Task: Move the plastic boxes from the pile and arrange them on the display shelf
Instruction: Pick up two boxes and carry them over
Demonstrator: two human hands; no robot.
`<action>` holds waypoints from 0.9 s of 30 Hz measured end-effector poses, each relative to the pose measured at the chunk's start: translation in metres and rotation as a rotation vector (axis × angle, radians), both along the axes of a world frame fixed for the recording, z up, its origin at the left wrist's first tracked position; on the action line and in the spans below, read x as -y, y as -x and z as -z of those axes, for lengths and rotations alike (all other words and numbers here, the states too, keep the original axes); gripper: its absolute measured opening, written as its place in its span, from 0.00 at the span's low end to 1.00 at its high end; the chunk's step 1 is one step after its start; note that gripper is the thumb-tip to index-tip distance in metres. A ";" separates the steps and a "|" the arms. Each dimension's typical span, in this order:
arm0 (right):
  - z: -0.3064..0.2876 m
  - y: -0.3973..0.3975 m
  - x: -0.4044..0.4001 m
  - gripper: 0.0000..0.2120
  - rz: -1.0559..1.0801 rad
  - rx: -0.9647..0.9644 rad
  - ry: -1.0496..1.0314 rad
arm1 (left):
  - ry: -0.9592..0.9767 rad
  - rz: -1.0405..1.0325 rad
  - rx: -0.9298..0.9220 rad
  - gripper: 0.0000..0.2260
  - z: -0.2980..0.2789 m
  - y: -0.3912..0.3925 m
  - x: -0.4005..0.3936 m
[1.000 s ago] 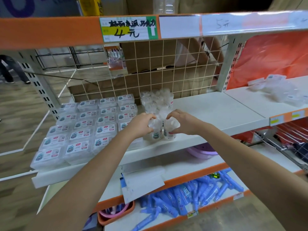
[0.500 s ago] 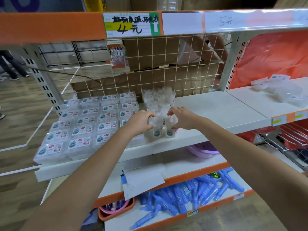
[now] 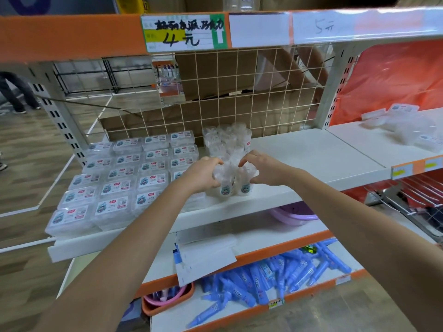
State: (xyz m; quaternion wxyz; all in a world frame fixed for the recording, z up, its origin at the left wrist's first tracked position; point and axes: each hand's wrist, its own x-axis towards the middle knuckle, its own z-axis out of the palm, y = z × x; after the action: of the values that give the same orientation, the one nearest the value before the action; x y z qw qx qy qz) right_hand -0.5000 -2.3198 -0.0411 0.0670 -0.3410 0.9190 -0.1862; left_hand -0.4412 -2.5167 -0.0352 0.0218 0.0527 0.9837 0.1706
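Placement in progress: left hand [image 3: 203, 174] and right hand [image 3: 261, 170] each curl their fingers round a clear plastic box [image 3: 225, 180], both boxes standing at the display shelf [image 3: 311, 159] front edge. Advise squaring them against the row at 12 o'clock before release.

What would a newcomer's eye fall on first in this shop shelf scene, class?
First, the two hands, left and right, each gripping a small clear plastic cup-shaped box at the front edge of the white display shelf. Left of them lie neat rows of flat clear labelled plastic boxes. Overhead, a handwritten price label sits on the orange shelf rail.
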 end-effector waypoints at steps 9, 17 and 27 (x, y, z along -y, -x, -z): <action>-0.017 0.031 -0.039 0.23 0.179 -0.035 -0.119 | 0.211 0.082 -0.080 0.18 -0.036 0.038 -0.028; -0.006 0.035 -0.099 0.22 0.479 -0.188 -0.348 | 0.432 0.420 -0.245 0.18 -0.025 0.097 -0.133; 0.003 0.020 -0.231 0.22 0.869 -0.150 -0.402 | 0.538 0.813 -0.355 0.19 -0.012 0.148 -0.300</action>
State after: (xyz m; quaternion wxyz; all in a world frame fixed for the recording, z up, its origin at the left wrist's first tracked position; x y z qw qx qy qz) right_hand -0.5198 -2.0893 -0.0443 -0.0190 0.0817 0.9964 0.0097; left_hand -0.5897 -2.2164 -0.0231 -0.0681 0.4511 0.8814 -0.1223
